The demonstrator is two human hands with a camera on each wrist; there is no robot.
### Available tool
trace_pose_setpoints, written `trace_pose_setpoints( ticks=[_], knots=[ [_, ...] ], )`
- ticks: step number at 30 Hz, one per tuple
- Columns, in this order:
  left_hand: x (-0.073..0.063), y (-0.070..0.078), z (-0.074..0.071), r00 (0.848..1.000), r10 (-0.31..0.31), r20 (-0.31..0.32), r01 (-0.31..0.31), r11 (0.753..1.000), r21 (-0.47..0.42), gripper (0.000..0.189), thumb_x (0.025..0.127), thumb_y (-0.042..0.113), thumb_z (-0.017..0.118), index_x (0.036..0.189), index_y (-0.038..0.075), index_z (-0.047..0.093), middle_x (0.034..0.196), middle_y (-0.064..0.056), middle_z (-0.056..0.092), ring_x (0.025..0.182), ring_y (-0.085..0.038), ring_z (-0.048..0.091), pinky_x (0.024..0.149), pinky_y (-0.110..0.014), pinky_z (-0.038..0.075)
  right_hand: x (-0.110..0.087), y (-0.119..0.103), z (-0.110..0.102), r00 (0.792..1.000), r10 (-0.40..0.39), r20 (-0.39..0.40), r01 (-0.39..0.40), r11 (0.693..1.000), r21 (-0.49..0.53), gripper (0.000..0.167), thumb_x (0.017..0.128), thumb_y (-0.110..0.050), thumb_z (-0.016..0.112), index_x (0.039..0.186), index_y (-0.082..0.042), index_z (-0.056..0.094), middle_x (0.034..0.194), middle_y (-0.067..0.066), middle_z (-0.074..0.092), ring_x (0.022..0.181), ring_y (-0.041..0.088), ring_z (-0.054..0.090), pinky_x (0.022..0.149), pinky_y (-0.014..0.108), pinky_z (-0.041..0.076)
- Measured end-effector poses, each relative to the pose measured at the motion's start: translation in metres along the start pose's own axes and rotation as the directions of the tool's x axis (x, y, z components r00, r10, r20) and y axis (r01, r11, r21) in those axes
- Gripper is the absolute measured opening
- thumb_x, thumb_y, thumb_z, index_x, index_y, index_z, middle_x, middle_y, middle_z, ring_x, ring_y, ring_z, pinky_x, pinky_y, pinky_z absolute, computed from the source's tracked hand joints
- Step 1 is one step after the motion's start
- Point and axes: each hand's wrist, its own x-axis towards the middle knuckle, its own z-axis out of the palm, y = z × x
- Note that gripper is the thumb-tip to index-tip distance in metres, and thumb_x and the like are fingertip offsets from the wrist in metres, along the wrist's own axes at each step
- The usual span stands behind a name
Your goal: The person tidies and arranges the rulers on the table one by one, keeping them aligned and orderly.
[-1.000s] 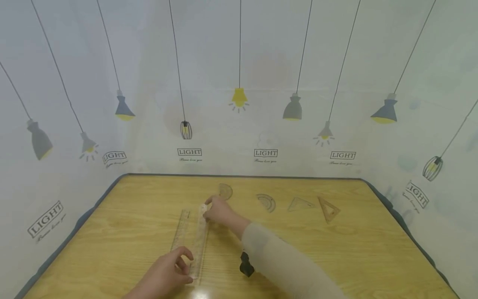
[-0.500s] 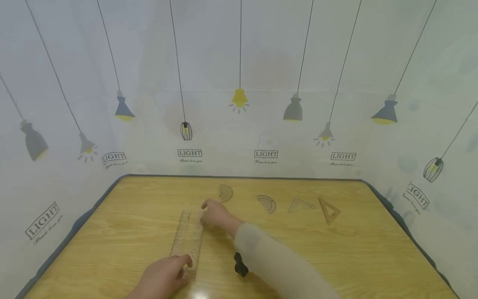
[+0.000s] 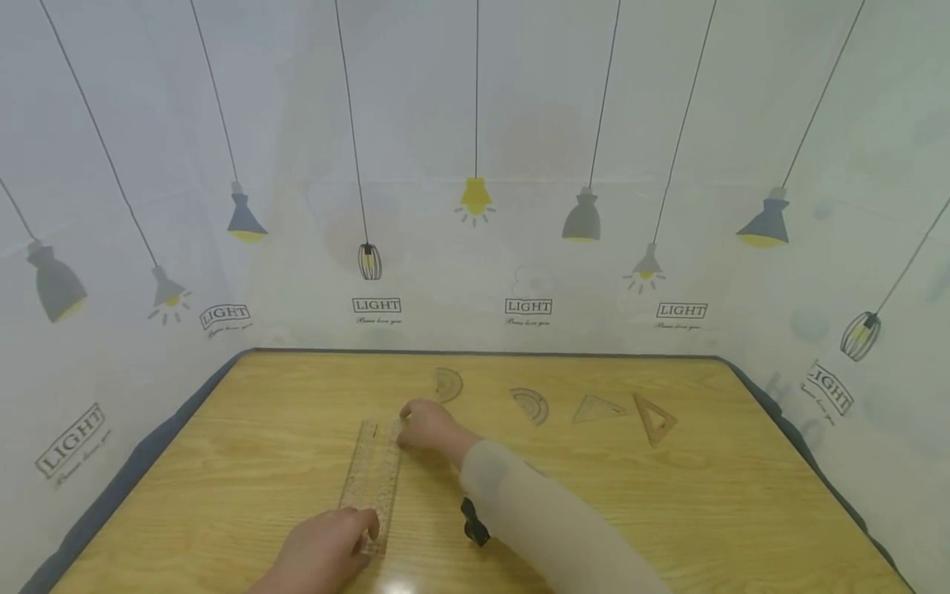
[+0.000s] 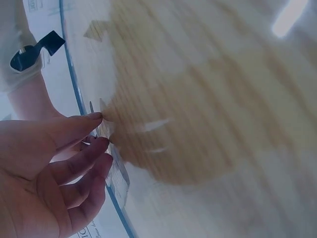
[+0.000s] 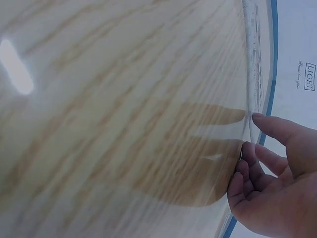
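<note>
Two clear plastic rulers lie side by side on the left half of the table in the head view. My left hand pinches the near end of the right-hand ruler between thumb and fingers. At its far end, my right hand holds the same ruler, thumb and fingertips at its edge in the right wrist view. Just left of it is the other ruler, nearly parallel, its near end hidden behind my left hand. The left wrist view shows my left thumb and index fingertip close together at the ruler's end.
Beyond my right hand lie a protractor and a second protractor. Farther right are a clear set square and an orange-brown set square. A printed wall sheet borders the wooden table.
Both hands have brought the held ruler left and down, close beside the other ruler. Over the last half second they have hardly moved.
</note>
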Motion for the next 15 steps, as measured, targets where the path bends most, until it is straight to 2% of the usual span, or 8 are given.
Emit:
trace_pose_setpoints(
  ticks=[6,12,15],
  knots=[
    [-0.0015,0.0009,-0.0003,0.998,0.048,-0.051,-0.047,0.999,0.018,0.019,0.076,0.009,0.078,0.087,0.016,0.064,0.074,0.009,0.06,0.063,-0.008,0.055,0.054,-0.03,0.047,-0.0024,0.001,-0.0011,1.0,0.014,0.002,-0.014,1.0,0.005,0.045,0.082,-0.016,0.075,0.124,-0.004,0.062,0.126,0.011,0.062,0.118,0.027,0.056,0.101,0.04,0.044],
    [-0.0009,0.0044,-0.002,0.993,0.023,-0.115,-0.019,0.999,0.032,0.02,0.072,0.003,0.069,0.086,0.018,0.066,0.074,0.007,0.062,0.06,-0.01,0.054,0.052,-0.031,0.046,-0.0035,0.0022,-0.0043,0.999,0.049,-0.002,-0.049,0.998,0.034,0.049,0.083,-0.018,0.074,0.128,-0.007,0.059,0.129,0.011,0.06,0.116,0.026,0.056,0.1,0.043,0.044],
    [0.0005,0.0058,-0.0043,0.994,0.008,-0.109,-0.004,0.999,0.036,0.021,0.074,0.003,0.069,0.088,0.018,0.066,0.075,0.008,0.059,0.06,-0.009,0.052,0.052,-0.031,0.046,-0.004,0.0035,-0.0071,0.999,0.049,-0.005,-0.049,0.997,0.056,0.046,0.086,-0.019,0.073,0.128,-0.008,0.059,0.123,0.01,0.062,0.097,0.023,0.062,0.087,0.039,0.051]
  ],
)
